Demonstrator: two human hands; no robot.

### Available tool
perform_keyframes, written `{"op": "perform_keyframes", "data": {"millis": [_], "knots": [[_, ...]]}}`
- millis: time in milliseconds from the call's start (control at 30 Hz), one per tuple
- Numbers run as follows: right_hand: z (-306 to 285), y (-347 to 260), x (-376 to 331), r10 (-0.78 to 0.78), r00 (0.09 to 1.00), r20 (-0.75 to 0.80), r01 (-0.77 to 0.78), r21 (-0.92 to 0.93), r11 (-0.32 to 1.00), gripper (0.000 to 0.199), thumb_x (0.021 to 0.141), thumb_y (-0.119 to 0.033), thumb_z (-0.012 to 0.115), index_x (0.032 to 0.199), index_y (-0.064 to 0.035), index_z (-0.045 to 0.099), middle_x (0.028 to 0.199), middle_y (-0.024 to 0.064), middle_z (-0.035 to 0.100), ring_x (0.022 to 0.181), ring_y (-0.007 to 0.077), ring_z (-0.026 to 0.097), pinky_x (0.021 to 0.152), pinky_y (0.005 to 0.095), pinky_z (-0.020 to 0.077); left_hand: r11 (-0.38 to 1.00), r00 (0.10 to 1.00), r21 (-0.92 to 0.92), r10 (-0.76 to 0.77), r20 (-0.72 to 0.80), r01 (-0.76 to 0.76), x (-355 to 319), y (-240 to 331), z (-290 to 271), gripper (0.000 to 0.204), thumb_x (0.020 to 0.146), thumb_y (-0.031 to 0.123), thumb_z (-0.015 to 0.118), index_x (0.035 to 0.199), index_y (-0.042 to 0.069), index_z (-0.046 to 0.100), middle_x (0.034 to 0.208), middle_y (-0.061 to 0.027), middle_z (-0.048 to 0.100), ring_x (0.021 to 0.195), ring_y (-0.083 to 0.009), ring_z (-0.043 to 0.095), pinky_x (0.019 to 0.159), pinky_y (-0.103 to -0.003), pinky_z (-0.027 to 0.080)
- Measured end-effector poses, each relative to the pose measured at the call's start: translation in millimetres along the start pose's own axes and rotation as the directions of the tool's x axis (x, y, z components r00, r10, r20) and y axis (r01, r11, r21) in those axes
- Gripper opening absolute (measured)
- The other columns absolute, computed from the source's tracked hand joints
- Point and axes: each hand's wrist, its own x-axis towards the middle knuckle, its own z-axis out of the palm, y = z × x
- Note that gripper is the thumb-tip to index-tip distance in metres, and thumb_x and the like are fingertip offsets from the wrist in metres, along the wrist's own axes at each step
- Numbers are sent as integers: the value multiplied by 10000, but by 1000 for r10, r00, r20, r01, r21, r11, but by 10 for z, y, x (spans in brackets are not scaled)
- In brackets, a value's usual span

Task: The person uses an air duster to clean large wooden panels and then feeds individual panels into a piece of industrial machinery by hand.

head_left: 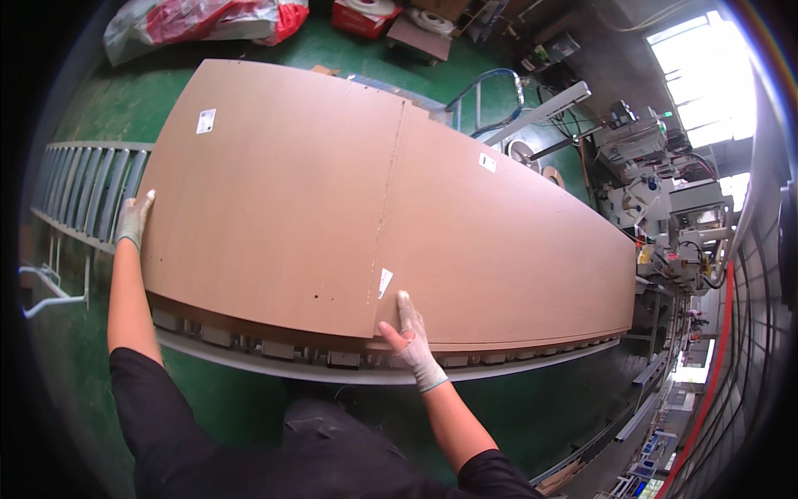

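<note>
Two large brown wooden panels lie in front of me, the left panel point(266, 183) overlapping the right panel point(507, 241) along a seam slanting down the middle. My left hand point(133, 218), in a pale glove with bare-looking fingertips, is at the left panel's outer edge, apparently gripping it; part of the fingers is hidden. Near the front edge, my right hand point(411, 341), gloved alike, lies on the right panel beside the seam. Its fingers stretch forward, with the thumb pointing toward the left panel's corner. White labels point(385, 283) are stuck on the panels.
Beneath the panels runs a roller conveyor point(283, 349) with a pale front rail. A separate roller section point(91, 191) extends left. Machinery point(657, 183) stands at the right, with a blue tubular handle point(499, 79) behind the panels. Plastic-wrapped goods point(208, 21) sit on the green floor.
</note>
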Motion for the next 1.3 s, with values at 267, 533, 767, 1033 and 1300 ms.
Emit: {"op": "perform_keyframes", "data": {"millis": [267,533,767,1033,1300], "knots": [[81,-111,47,171,979,-113,-139,249,958,821,903,-350,720,1538,25,358,1552,255,412,1448,362,382,1201,412,283,954,981,299,41,-188,18,-418,210,331,1024,830,765,594,1419,-64,468,1383,-324,554,1286,-443,547,1073,-475,428],[205,-14,66,276,947,-166,-60,751,657,824,888,-72,670,1597,-37,252,1413,179,504,1273,241,503,1059,355,430,978,970,192,126,-206,-87,-919,7,453,899,821,671,664,1346,-49,542,1331,-282,608,1237,-431,587,1027,-493,472],[-148,273,-532,296,928,-226,-97,622,777,777,828,-33,640,1531,35,317,1415,182,487,1229,244,515,1033,332,446,962,988,270,84,-130,-47,-1967,526,644,874,813,550,733,1383,-68,494,1313,-305,593,1239,-424,573,1056,-488,452],[-371,920,-1995,538,767,-349,-101,763,639,545,913,-43,638,1408,61,434,1307,160,581,1183,232,577,1057,374,448,920,995,379,76,72,-98,-3178,1237,1327,994,800,529,764,1493,-54,354,1439,-289,492,1332,-432,482,1117,-492,397],[-971,2091,-2972,742,553,-380,-49,874,484,429,981,-265,646,1271,45,584,1183,111,658,1076,203,624,987,351,486,866,929,395,181,324,-307,-4443,1949,2424,1035,825,548,720,1518,-80,277,1493,-302,420,1402,-440,389,1162,-515,327]]}}
